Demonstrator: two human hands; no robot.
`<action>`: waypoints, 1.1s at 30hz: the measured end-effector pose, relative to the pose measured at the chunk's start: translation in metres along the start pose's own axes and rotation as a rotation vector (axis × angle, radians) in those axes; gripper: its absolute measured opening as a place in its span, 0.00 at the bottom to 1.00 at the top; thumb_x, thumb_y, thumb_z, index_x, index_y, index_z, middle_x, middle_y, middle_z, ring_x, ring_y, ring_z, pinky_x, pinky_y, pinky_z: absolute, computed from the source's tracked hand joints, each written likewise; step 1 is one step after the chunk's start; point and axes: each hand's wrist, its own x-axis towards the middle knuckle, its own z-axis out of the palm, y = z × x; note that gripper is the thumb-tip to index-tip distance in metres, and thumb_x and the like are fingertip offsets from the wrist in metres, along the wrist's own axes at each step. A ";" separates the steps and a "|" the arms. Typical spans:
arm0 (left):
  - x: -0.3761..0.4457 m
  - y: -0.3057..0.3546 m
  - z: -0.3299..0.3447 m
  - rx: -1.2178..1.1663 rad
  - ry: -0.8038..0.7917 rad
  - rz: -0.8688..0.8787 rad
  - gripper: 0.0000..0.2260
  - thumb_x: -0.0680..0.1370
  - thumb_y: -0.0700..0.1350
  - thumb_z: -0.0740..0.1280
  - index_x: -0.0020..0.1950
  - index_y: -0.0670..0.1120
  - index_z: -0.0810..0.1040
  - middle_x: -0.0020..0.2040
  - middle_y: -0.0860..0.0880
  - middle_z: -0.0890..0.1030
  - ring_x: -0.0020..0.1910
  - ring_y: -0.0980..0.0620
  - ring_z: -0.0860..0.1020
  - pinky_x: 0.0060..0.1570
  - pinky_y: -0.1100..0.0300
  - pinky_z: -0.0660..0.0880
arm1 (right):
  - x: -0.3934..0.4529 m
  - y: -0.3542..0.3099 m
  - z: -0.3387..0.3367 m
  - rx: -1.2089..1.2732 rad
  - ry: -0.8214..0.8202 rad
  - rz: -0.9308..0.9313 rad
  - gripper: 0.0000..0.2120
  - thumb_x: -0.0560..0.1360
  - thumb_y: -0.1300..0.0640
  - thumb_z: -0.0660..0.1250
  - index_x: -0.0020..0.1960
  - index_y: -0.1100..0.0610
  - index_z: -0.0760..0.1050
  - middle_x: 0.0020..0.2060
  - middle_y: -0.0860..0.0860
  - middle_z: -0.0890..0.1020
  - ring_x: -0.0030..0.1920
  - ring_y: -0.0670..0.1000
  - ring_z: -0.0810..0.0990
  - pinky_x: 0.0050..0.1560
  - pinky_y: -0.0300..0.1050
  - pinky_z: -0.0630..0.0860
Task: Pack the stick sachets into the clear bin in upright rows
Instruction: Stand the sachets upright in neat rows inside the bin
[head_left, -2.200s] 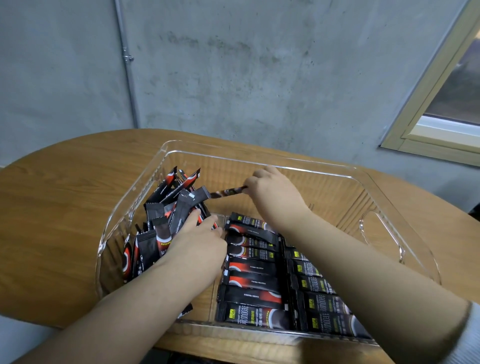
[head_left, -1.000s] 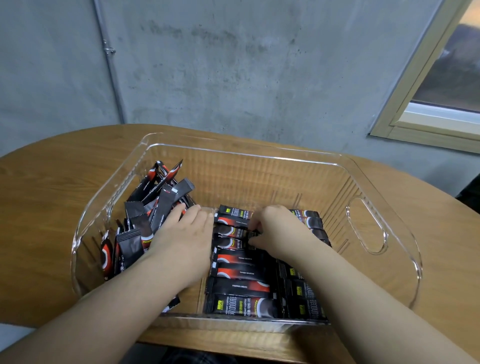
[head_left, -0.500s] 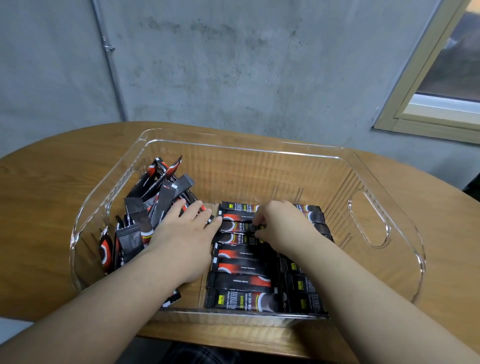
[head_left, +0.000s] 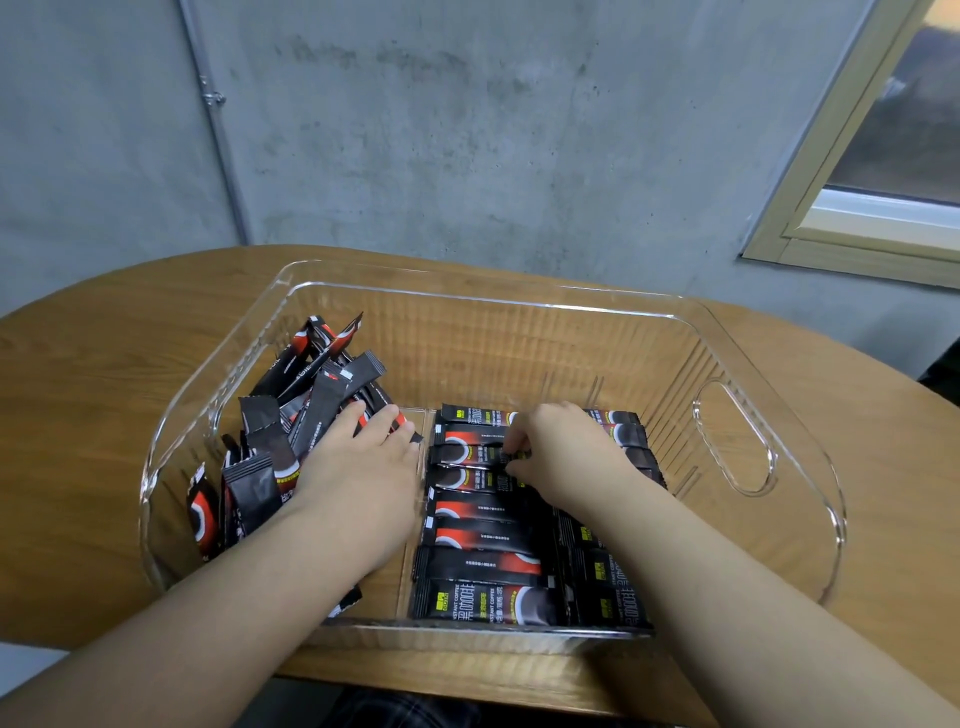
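A clear bin (head_left: 498, 296) stands on the wooden table. Inside, black-and-red stick sachets lie side by side in two tidy rows (head_left: 483, 535) on the right half. A loose heap of sachets (head_left: 306, 395) leans against the bin's left wall. My left hand (head_left: 363, 467) rests flat, fingers spread, against the heap, holding it back. My right hand (head_left: 566, 447) is over the far end of the rows, its fingertips pinching a sachet (head_left: 467, 454) in the left row. My right forearm hides part of the right row.
The wooden table (head_left: 104, 374) has a rounded edge and runs close to a grey concrete wall. The bin has a handle cut-out (head_left: 735, 436) in its right wall. A window frame (head_left: 852, 208) is at the upper right.
My right hand carried a sachet from the heap down into the rows and now presses it among them. My left hand stayed on the heap. The view shifted slightly.
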 end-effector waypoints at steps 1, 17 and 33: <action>0.000 0.000 0.000 0.016 -0.010 0.002 0.24 0.82 0.49 0.47 0.79 0.45 0.51 0.79 0.47 0.50 0.77 0.46 0.44 0.74 0.46 0.41 | 0.000 0.000 0.000 0.001 0.000 0.000 0.08 0.73 0.57 0.69 0.52 0.55 0.80 0.48 0.52 0.82 0.54 0.54 0.75 0.51 0.49 0.75; -0.004 -0.001 -0.003 0.066 -0.130 0.033 0.24 0.84 0.49 0.43 0.78 0.45 0.42 0.79 0.48 0.42 0.77 0.45 0.39 0.74 0.44 0.37 | 0.015 -0.018 -0.018 0.163 0.035 -0.234 0.17 0.76 0.54 0.68 0.64 0.53 0.72 0.56 0.46 0.77 0.54 0.48 0.72 0.50 0.36 0.64; -0.001 -0.001 -0.007 0.063 -0.207 0.046 0.27 0.83 0.49 0.47 0.78 0.42 0.41 0.79 0.46 0.41 0.77 0.45 0.38 0.73 0.43 0.37 | 0.090 -0.097 -0.020 0.030 -0.157 -0.629 0.28 0.75 0.57 0.68 0.71 0.57 0.60 0.61 0.56 0.74 0.59 0.56 0.75 0.58 0.53 0.72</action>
